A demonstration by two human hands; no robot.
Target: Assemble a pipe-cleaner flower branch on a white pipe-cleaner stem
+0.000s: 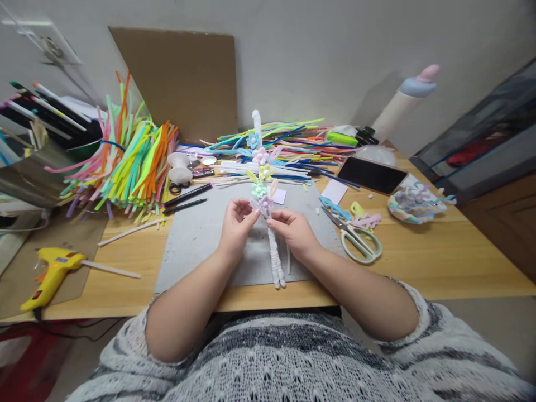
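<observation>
Far left, yellow glue gun (56, 276). Your left hand (238, 226) pinches nearly closed at the lilac flower (266, 202) on the flowered stem (273, 245), held mid-mat (201, 240). Your right hand (295, 230) pinches just below: best kept steady, pressure light, petals uncrushed. Scissors (358, 240) rightward.

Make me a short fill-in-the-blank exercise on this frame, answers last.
The left hand and right hand hold a decorated stem whose flowerless lower part is ____.
The topmost flower is ____.
The glue gun is mostly ____.
The scissors lie on the person's ____ side.
Missing words: white; blue; yellow; right.
</observation>
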